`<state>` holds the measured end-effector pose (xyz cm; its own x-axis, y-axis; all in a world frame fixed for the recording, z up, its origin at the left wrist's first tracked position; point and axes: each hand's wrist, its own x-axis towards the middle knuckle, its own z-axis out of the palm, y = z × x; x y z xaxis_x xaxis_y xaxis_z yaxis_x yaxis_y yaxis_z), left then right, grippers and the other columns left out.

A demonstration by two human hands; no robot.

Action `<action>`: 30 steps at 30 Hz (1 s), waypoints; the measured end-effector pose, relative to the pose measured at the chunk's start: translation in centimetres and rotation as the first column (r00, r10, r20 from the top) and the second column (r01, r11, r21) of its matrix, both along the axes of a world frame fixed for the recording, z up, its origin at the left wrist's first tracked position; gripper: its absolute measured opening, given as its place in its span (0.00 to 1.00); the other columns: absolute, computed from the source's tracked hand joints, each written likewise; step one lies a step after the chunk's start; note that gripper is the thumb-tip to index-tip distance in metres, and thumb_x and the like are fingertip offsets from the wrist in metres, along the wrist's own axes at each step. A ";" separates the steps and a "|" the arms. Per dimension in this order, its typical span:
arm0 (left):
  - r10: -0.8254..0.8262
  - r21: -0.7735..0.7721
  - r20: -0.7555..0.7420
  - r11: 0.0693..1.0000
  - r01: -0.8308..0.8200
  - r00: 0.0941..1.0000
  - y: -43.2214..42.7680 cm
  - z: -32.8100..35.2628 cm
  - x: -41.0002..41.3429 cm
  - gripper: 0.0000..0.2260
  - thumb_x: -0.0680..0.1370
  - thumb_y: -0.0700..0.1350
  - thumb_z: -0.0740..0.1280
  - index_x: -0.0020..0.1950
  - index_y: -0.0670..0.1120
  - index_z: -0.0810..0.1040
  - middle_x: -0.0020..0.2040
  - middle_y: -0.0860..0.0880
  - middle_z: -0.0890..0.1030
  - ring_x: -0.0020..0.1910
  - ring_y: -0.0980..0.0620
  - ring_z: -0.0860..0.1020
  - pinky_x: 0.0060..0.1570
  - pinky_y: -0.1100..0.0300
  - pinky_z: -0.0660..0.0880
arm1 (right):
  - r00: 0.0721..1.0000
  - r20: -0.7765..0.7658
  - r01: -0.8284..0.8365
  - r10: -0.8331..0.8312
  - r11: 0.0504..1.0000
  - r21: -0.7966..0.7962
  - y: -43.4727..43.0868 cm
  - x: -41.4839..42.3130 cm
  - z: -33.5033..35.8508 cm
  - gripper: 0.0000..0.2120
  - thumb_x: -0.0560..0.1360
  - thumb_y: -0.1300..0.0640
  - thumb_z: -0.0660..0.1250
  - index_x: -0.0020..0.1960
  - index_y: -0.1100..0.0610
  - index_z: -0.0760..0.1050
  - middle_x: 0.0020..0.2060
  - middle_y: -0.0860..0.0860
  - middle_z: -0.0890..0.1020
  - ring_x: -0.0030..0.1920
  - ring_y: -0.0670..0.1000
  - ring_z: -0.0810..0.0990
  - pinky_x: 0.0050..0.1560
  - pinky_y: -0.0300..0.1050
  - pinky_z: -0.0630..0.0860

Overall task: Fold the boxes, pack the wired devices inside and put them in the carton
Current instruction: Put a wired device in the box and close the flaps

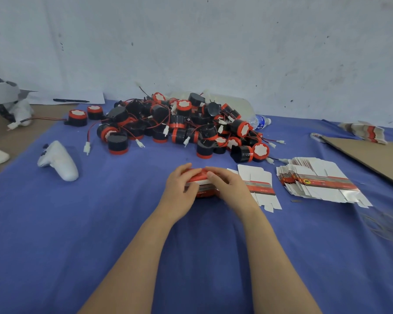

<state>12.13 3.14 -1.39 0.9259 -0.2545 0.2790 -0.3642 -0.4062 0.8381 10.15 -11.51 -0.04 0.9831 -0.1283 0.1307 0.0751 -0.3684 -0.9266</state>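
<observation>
A small red and white box (pixel 202 182) stands on the blue cloth at the centre. My left hand (pixel 180 186) grips its left side with the fingers curled over the top. My right hand (pixel 228 184) holds its right side, fingers bent over the top edge. Most of the box is hidden under my hands. A flat unfolded box blank (pixel 260 184) lies just right of my right hand. Further right is a fanned stack of flat box blanks (pixel 320 180). Behind the box is a heap of black and red wired devices (pixel 182 125) with white plugs.
A white controller (pixel 59 160) lies at the left on the blue cloth (pixel 100 223). A brown cardboard sheet (pixel 372 159) lies at the right edge, more flat blanks (pixel 363 131) behind it. A water bottle (pixel 260 121) lies by the heap. A pen (pixel 70 100) rests on paper at the back left.
</observation>
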 end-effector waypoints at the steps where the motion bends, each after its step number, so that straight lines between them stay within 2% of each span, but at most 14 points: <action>1: 0.005 0.029 -0.027 1.000 -0.004 1.000 -0.1 0.0 0.0 0.18 0.82 0.39 0.55 0.69 0.52 0.72 0.77 0.51 0.58 0.76 0.50 0.55 0.75 0.51 0.56 | 1.000 -0.010 0.024 -0.023 0.999 0.037 0.2 0.0 0.1 0.08 0.80 0.50 0.62 0.53 0.47 0.80 0.50 0.47 0.82 0.55 0.49 0.79 0.60 0.51 0.76; 3: 0.028 0.010 -0.101 1.000 -0.027 0.994 -0.2 0.3 -0.1 0.20 0.82 0.41 0.52 0.69 0.56 0.72 0.79 0.53 0.50 0.77 0.51 0.48 0.75 0.52 0.49 | 0.996 -0.022 0.086 -0.085 0.995 0.056 0.6 0.2 0.1 0.08 0.80 0.51 0.61 0.49 0.48 0.79 0.47 0.48 0.83 0.52 0.51 0.80 0.56 0.51 0.78; 6: 0.042 -0.129 -0.234 0.989 -0.074 0.971 -0.3 0.8 -0.6 0.17 0.83 0.51 0.54 0.71 0.57 0.69 0.79 0.53 0.52 0.76 0.51 0.55 0.70 0.54 0.58 | 0.988 -0.059 0.150 -0.146 0.986 0.070 1.1 0.4 -0.1 0.07 0.80 0.53 0.60 0.55 0.50 0.76 0.51 0.48 0.80 0.52 0.50 0.78 0.47 0.42 0.76; 8: 0.063 -0.109 -0.201 0.990 -0.086 0.978 -0.4 0.7 -0.8 0.17 0.84 0.52 0.53 0.72 0.54 0.69 0.79 0.50 0.54 0.76 0.51 0.56 0.71 0.55 0.58 | 0.980 -0.104 0.182 -0.169 0.976 0.122 1.5 0.3 -0.1 0.13 0.80 0.52 0.61 0.63 0.52 0.73 0.56 0.51 0.78 0.56 0.51 0.77 0.54 0.46 0.76; 10: 0.094 -0.088 -0.172 0.990 -0.110 0.981 -0.4 0.5 -0.8 0.20 0.84 0.49 0.54 0.76 0.51 0.61 0.78 0.48 0.54 0.76 0.51 0.56 0.71 0.56 0.58 | 0.978 -0.096 0.197 -0.186 0.973 0.120 1.9 0.3 0.0 0.15 0.81 0.51 0.60 0.65 0.55 0.72 0.58 0.51 0.78 0.57 0.50 0.76 0.56 0.45 0.75; 12: 0.101 -0.136 -0.220 0.982 -0.133 0.970 -0.6 0.4 -0.7 0.25 0.83 0.46 0.55 0.79 0.49 0.51 0.78 0.49 0.55 0.76 0.51 0.57 0.72 0.56 0.59 | 0.982 -0.063 0.180 -0.176 0.982 0.057 2.4 0.4 -0.2 0.13 0.82 0.54 0.56 0.61 0.54 0.75 0.54 0.48 0.79 0.53 0.46 0.77 0.51 0.38 0.72; 14: 0.106 -0.187 -0.245 0.970 -0.154 0.964 -0.8 0.5 -0.7 0.27 0.83 0.43 0.55 0.79 0.49 0.47 0.78 0.49 0.55 0.75 0.50 0.58 0.72 0.56 0.59 | 0.982 -0.067 0.178 -0.175 0.983 0.051 2.9 0.6 -0.4 0.12 0.82 0.57 0.53 0.53 0.48 0.75 0.45 0.43 0.79 0.45 0.40 0.76 0.41 0.28 0.71; 16: 0.105 -0.253 -0.299 0.949 -0.185 0.948 -1.0 0.6 -0.6 0.28 0.82 0.43 0.55 0.79 0.51 0.46 0.78 0.49 0.55 0.75 0.50 0.59 0.70 0.55 0.61 | 0.979 -0.104 0.187 -0.175 0.976 0.114 3.2 0.6 -0.4 0.15 0.82 0.57 0.52 0.43 0.46 0.73 0.38 0.38 0.77 0.39 0.36 0.75 0.34 0.25 0.70; 17: 0.107 -0.288 -0.331 0.935 -0.208 0.938 -1.1 0.7 -0.6 0.28 0.82 0.44 0.56 0.79 0.51 0.46 0.78 0.49 0.56 0.74 0.50 0.60 0.69 0.55 0.62 | 0.977 -0.114 0.194 -0.178 0.970 0.148 3.2 0.6 -0.4 0.17 0.82 0.57 0.52 0.40 0.45 0.72 0.38 0.37 0.77 0.39 0.36 0.75 0.34 0.26 0.70; 19: 0.124 -0.324 -0.373 0.911 -0.254 0.919 -1.4 0.6 -0.5 0.28 0.82 0.49 0.58 0.79 0.50 0.48 0.76 0.48 0.59 0.72 0.49 0.63 0.68 0.55 0.64 | 0.976 -0.136 0.194 -0.170 0.963 0.188 3.3 0.5 -0.4 0.17 0.83 0.56 0.51 0.44 0.44 0.75 0.43 0.39 0.78 0.44 0.37 0.76 0.40 0.29 0.70; 20: 0.146 -0.320 -0.369 0.907 -0.273 0.918 -1.5 0.6 -0.5 0.29 0.82 0.51 0.59 0.79 0.48 0.49 0.76 0.48 0.61 0.72 0.49 0.64 0.68 0.55 0.65 | 0.977 -0.135 0.188 -0.162 0.962 0.199 3.5 0.5 -0.4 0.15 0.83 0.56 0.51 0.52 0.44 0.76 0.49 0.41 0.79 0.49 0.39 0.76 0.46 0.31 0.71; 22: 0.204 -0.289 -0.335 0.907 -0.307 0.920 -1.9 0.5 -0.3 0.32 0.80 0.50 0.63 0.78 0.46 0.51 0.75 0.47 0.62 0.72 0.48 0.64 0.70 0.52 0.65 | 0.976 -0.133 0.196 -0.173 0.962 0.191 4.0 0.3 -0.2 0.18 0.83 0.55 0.50 0.71 0.49 0.68 0.64 0.47 0.73 0.63 0.46 0.72 0.59 0.38 0.69; 23: 0.226 -0.285 -0.324 0.902 -0.323 0.919 -2.1 0.6 -0.3 0.32 0.80 0.49 0.64 0.78 0.46 0.51 0.75 0.47 0.62 0.73 0.48 0.64 0.70 0.51 0.65 | 0.977 -0.125 0.194 -0.173 0.964 0.181 4.1 0.2 -0.1 0.19 0.84 0.54 0.50 0.74 0.50 0.63 0.68 0.48 0.69 0.67 0.47 0.69 0.61 0.39 0.67; 30: 0.217 -0.323 -0.322 0.890 -0.323 0.922 -2.1 0.5 -0.1 0.36 0.78 0.45 0.66 0.79 0.50 0.47 0.76 0.48 0.61 0.71 0.49 0.66 0.67 0.56 0.66 | 0.975 -0.130 0.206 -0.177 0.945 0.255 4.0 0.2 -0.3 0.19 0.83 0.57 0.52 0.73 0.51 0.66 0.69 0.49 0.71 0.67 0.47 0.70 0.66 0.43 0.69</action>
